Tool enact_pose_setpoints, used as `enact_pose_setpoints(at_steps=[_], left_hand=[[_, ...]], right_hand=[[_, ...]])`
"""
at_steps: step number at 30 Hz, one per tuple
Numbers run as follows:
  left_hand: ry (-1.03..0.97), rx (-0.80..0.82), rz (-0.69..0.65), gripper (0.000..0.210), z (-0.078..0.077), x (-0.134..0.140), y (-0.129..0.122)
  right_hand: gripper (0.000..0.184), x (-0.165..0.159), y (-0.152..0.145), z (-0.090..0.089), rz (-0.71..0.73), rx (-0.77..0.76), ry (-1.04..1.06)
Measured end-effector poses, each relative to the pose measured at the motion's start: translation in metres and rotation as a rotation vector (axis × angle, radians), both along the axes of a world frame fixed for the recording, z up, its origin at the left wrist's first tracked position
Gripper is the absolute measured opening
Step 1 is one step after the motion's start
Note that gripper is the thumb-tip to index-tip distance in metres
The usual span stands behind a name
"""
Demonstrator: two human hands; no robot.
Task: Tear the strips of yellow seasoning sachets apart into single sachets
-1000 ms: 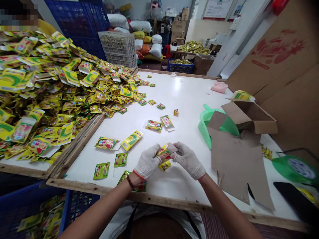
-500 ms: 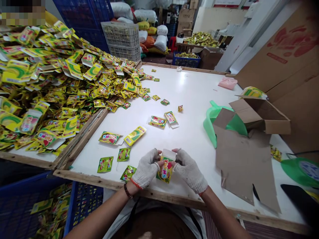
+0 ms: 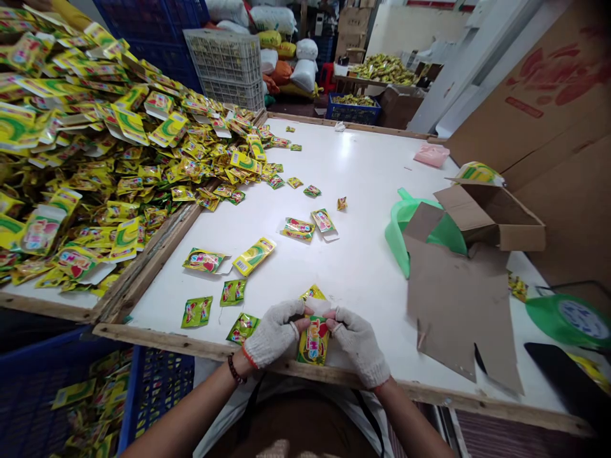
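Close to the table's front edge, a small yellow and green candy box (image 3: 314, 343) is held between both hands, its printed face up. My left hand (image 3: 277, 332), in a white fingerless knit glove, pinches the box's upper left. My right hand (image 3: 358, 340), gloved alike, grips its upper right, with the fingers at the white flap end. Just beyond the fingertips lies a yellow packet (image 3: 313, 293), partly hidden by the flap. Left of my left hand are a green sachet (image 3: 243, 328) and another green sachet (image 3: 196, 312). Farther up lies a yellow box (image 3: 254, 256).
A large heap of candy boxes and sachets (image 3: 119, 152) fills the left side behind a wooden rail (image 3: 157, 254). On the right are a green plastic scoop (image 3: 398, 238), a flattened cardboard piece (image 3: 458, 305) and an open carton (image 3: 520, 235). A blue crate (image 3: 157, 388) stands below left.
The box has shifted slightly toward the table edge, and both hands have closed in at its flap end. A yellow packet now shows beyond the fingers. The view has shifted slightly.
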State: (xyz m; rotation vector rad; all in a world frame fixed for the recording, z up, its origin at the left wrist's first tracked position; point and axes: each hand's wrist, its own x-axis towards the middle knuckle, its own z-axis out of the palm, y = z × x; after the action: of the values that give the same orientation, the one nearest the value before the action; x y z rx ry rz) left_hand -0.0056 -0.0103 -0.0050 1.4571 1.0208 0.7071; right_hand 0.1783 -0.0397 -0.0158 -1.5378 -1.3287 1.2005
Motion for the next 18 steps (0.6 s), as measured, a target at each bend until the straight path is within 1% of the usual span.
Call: enact_pose_setpoints(at_steps=[2,4,5,6,9,11,13,18], left_hand=[[-0.053,-0.029,0.009,0.015,0.002,0.001,0.004],[-0.140,-0.106,-0.001,0.019,0.003,0.001,0.006],[-0.168,-0.131,-0.014,0.024,0.004,0.001,0.007],[-0.166,-0.129,-0.029,0.025,0.005,0.000,0.008],[0.000,0.003,-0.048,0.014,0.011,-0.002,0.011],[0.104,0.076,-0.061,0.018,0.016,-0.004,0.014],[0.148,0.088,-0.086,0.019,0.020,-0.004,0.019],[0.211,0.037,-0.156,0.021,0.023,-0.006,0.030]], right_hand=[[0.019,0.001,0.005,0.002,0.031,-0.029,0.083],[0.029,0.002,0.009,0.004,0.065,-0.053,0.189],[0.033,0.002,0.010,0.006,0.087,-0.057,0.205],[0.033,0.002,0.011,0.008,0.109,-0.051,0.180],[0.021,0.001,0.012,0.015,0.145,0.009,-0.028],[0.021,-0.001,0.012,0.020,0.167,0.027,-0.099],[0.023,-0.002,0.014,0.023,0.181,0.012,-0.108],[0.026,-0.003,0.020,0.025,0.130,-0.082,-0.052]])
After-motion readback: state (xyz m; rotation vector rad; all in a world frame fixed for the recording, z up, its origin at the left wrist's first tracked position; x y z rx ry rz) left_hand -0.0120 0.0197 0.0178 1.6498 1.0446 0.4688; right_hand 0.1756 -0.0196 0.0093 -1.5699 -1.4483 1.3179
